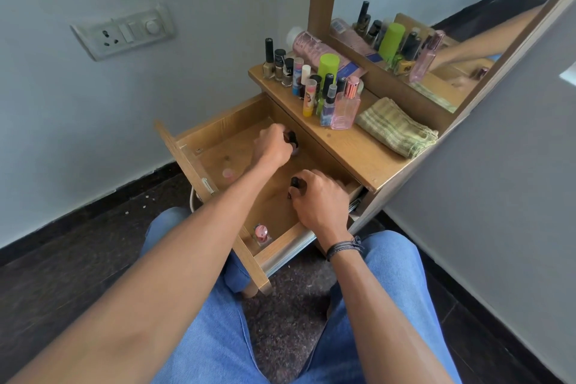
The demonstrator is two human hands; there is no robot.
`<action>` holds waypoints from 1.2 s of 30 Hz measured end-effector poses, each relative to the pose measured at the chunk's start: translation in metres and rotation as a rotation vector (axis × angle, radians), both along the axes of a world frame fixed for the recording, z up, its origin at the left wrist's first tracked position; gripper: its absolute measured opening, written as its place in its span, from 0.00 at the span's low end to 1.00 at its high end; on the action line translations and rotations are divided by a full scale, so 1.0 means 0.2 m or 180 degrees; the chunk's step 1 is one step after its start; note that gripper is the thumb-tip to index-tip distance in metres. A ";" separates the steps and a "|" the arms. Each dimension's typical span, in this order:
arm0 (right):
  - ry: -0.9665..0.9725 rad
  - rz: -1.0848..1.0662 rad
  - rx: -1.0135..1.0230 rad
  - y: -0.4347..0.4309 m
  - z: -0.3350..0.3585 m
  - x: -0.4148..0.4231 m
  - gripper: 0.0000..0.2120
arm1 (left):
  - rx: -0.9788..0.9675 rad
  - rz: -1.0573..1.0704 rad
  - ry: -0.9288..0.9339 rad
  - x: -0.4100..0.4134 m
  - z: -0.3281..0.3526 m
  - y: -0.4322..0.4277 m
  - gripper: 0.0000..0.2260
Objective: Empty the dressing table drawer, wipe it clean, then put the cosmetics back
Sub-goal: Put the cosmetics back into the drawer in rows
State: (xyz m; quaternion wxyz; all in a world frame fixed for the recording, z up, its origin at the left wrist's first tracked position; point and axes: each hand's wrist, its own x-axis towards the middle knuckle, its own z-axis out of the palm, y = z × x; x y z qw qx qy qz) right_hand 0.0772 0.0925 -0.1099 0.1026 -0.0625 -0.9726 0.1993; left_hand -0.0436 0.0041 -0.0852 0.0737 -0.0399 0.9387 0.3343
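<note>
Both held bottles mostly covered by fingers, only dark caps show. Left hand [274, 146] curled round a dark-capped bottle [292, 139] deep in the open drawer [218, 121]. Right hand [318, 199] grips a second dark bottle [294, 185] there. Pink-capped bottle [261, 232] stands in the drawer's near corner. Other cosmetics [324, 87] and folded cloth [397, 126] on the table [358, 150].

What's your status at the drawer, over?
Left hand grips a dark-capped bottle, right hand grips a second dark bottle. Drawer open, pink-capped bottle in its near corner. Folded cloth on the tabletop.
</note>
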 end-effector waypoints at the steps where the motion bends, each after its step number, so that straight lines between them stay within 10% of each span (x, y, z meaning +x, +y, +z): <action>1: 0.0011 -0.0005 0.0001 0.00 0.00 0.00 0.10 | 0.0057 0.0042 -0.0013 0.00 -0.01 0.01 0.19; 20: -0.0299 -0.0354 -0.0119 -0.02 0.03 -0.01 0.10 | 0.0482 -0.1168 -0.0867 0.31 0.16 -0.29 0.16; 36: -0.0438 -0.0450 -0.0251 -0.04 0.02 -0.02 0.06 | -0.0402 -0.0953 0.0408 0.37 0.01 -0.19 0.11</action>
